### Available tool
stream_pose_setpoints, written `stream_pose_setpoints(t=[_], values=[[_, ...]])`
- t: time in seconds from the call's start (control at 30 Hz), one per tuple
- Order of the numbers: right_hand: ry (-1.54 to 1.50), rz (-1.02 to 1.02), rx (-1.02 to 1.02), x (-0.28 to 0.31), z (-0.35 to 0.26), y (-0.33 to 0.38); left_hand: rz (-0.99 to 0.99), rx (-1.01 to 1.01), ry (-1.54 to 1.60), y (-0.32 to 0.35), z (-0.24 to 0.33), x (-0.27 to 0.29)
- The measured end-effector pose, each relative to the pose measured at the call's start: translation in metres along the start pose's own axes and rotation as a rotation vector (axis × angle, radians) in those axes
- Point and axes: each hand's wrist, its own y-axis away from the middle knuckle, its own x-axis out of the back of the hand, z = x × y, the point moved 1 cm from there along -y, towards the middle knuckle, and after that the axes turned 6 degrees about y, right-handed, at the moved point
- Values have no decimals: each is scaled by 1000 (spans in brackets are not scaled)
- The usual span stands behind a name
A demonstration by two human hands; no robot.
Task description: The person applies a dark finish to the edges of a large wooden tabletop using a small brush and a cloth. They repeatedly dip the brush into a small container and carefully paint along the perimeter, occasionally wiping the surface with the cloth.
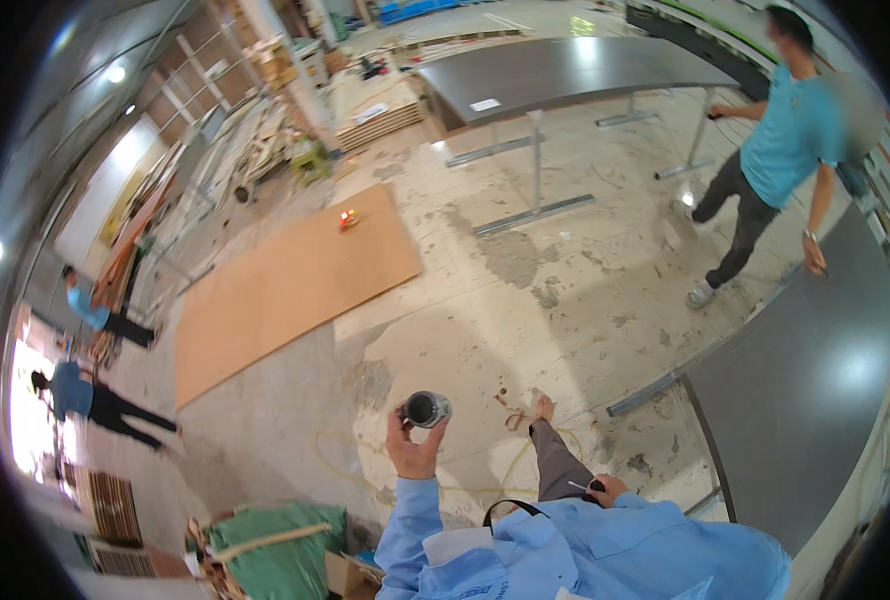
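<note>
My left hand (pixel 414 449) is raised in front of me, its fingers wrapped round a small cylindrical can (pixel 428 409) with a dark round top and a greyish side. Close to my right thigh, my right hand (pixel 612 491) is closed on a small tool (pixel 596 486) with a black handle and a thin light shaft; it looks like a screwdriver. Part of that tool is hidden by the fingers.
A brown board (pixel 300 290) lies on the floor ahead, with a small red-orange object (pixel 349 219) on it. Dark-topped tables stand at the far side (pixel 575 75) and right (pixel 805 370). A person (pixel 780 150) in turquoise walks between them; two others are at left. A green-covered bundle (pixel 280 550) lies near left.
</note>
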Motion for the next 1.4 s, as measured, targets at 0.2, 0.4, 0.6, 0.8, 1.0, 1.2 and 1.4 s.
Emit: stream_pose_setpoints(t=[0.2, 0.4, 0.6, 0.8, 1.0, 1.2, 1.4], values=[[13, -64, 60, 121, -20, -99, -95, 60, 109, -154, -13, -110], [144, 212, -192, 236, -69, -232, -174, 27, 59, -286, -23, -218], [-488, 938, -92, 433, -210, -428, -291, -87, 24, -404, -37, -321], [-105, 1053, 500, 576, -367, -473, -353, -219, -44, -515, -53, -404], [473, 845, 523, 652, -457, -491, -395, -241, -36, -585, -55, -469], [781, 687, 654, 699, -494, -533, -431, -360, -183, -614, -58, -511], [1030, 528, 701, 714, -498, -574, -457, -358, -248, -617, -52, -542]])
